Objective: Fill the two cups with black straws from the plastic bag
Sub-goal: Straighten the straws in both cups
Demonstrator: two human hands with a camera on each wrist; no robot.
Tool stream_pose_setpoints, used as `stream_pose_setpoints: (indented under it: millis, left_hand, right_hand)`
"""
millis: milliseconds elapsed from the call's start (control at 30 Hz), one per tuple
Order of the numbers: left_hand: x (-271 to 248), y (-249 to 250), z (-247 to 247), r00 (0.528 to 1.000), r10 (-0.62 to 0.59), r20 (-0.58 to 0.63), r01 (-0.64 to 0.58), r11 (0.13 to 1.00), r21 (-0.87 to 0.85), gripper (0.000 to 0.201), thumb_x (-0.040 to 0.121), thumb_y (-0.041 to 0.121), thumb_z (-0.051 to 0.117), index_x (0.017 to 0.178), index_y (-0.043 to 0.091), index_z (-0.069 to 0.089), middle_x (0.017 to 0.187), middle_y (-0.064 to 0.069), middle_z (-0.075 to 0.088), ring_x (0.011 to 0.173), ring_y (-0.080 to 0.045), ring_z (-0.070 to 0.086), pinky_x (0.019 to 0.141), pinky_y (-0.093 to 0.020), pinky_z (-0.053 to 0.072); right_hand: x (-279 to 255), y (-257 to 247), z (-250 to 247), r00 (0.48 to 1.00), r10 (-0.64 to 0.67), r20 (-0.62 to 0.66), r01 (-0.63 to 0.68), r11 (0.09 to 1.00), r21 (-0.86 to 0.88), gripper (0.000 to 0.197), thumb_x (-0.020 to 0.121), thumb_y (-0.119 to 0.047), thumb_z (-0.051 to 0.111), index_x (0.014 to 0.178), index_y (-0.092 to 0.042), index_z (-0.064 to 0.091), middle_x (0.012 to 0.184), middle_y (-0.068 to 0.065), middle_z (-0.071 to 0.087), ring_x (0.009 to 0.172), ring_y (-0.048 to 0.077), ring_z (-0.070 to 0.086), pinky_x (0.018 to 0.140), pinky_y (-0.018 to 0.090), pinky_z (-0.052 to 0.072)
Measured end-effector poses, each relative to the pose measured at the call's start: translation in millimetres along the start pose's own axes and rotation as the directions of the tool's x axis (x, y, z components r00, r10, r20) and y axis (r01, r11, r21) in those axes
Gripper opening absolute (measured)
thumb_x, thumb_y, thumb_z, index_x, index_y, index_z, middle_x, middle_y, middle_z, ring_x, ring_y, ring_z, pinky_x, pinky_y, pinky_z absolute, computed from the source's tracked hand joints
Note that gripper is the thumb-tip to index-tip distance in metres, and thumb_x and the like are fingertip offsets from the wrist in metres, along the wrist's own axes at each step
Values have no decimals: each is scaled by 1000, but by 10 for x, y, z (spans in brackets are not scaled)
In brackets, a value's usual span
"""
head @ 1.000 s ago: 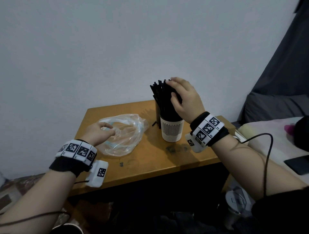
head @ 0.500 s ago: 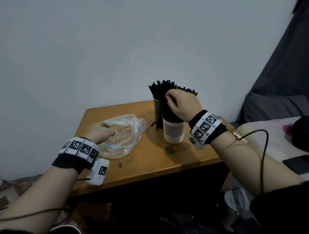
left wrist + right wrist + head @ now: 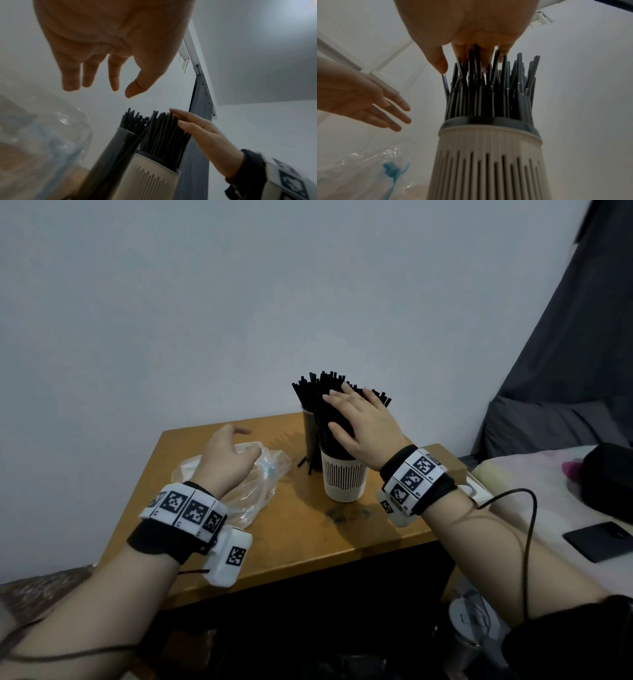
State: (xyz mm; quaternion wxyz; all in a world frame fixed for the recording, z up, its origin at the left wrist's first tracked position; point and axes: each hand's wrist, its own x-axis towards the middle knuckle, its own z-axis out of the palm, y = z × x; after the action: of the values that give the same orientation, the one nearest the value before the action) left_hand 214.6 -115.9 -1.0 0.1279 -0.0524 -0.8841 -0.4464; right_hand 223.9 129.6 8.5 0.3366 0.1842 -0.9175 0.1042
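The black straws (image 3: 337, 412) stand packed upright in the white ribbed cup (image 3: 343, 479), their tops fanning out above its dark rim, and a second bunch fills the dark cup (image 3: 310, 436) just behind and to the left of it. Both cups sit near the back of the wooden table (image 3: 308, 539). A couple of loose straws seem to lean against the base of the dark cup, though I can't tell exactly how they lie.

I have my right hand (image 3: 363, 422) laid flat over the near side of the bunch in the white cup, fingers straight and spread, gripping nothing. From the right wrist view the fingertips (image 3: 462, 54) press among the straw tops. I judge this is to level and settle the straws so they stay gathered in the cup instead of splaying over the rim.

My left hand (image 3: 224, 460) hangs above the clear plastic bag (image 3: 260, 477), fingers relaxed and parted, holding nothing; the left wrist view shows the palm free in the air. The bag lies crumpled on the table to the left of the cups, and I can see no straws in it, so filling looks nearly finished.
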Motion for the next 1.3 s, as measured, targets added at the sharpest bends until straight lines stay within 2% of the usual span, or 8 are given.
stream_pose_setpoints:
  millis: [100,167,300,500,600,733,867,1300]
  left_hand:
    - [76,109,239,999,48,7,-47,987,-154,29,90,2,55,117,10,57,114,0,55,108,-14,52,94,-29,44]
    - [195,139,394,999,10,30,-3,973,-233,22,90,-5,50,103,11,59,107,-3,60,101,-16,58,90,-27,47]
    - [438,137,720,954,-195,230,260,917,-303,30,88,-16,44,78,9,58,91,-13,63,79,-22,61,71,-28,52]
    - [603,85,1040,948,-190,254,155,976,151,25,90,5,58,114,5,67,118,-12,66,109,-28,61,91,-34,50]
    - [685,109,1103,941,-196,274,123,957,263,9,87,9,66,95,9,64,118,-13,66,96,-24,60,85,-32,49]
    - [776,67,1172,902,-226,369,120,950,287,30,73,21,82,95,8,66,100,-7,67,93,-24,64,86,-36,54]
    - [825,20,1284,917,-211,338,161,972,168,36,58,28,90,84,11,72,83,-5,73,79,-22,70,74,-41,60]
    - [708,145,1399,961,-59,268,-5,973,233,28,70,33,84,82,12,70,81,-2,70,73,-16,66,59,-24,53]
  right_hand:
    - [-109,-47,-26,972,140,-189,-105,978,182,62,88,-34,56,144,-21,33,150,1,35,145,18,18,119,41,9]
    - [-239,-115,-5,878,368,-305,-266,907,328,79,79,-39,65,145,-20,25,150,2,31,142,21,19,117,47,16]
    - [-469,-303,193,655,751,-80,-602,583,545,120,60,-50,81,148,-30,0,155,3,17,142,25,11,113,51,11]
    - [-453,-215,444,563,816,133,-733,419,536,132,53,-50,86,148,-30,-4,154,7,22,141,28,17,110,53,14]
    - [-399,-132,435,563,811,157,-752,424,505,120,55,-51,85,148,-28,12,147,2,39,138,26,26,109,52,18]
    - [-421,-31,406,604,786,132,-734,483,478,93,61,-51,82,138,-24,38,136,-4,51,132,23,39,108,52,27]
    - [-487,83,378,565,819,101,-748,457,481,88,62,-50,82,136,-27,39,135,-6,51,131,21,40,109,49,24]
    - [-495,169,492,566,821,71,-684,421,596,92,56,-50,83,133,-30,38,134,-7,50,126,19,46,104,55,36]
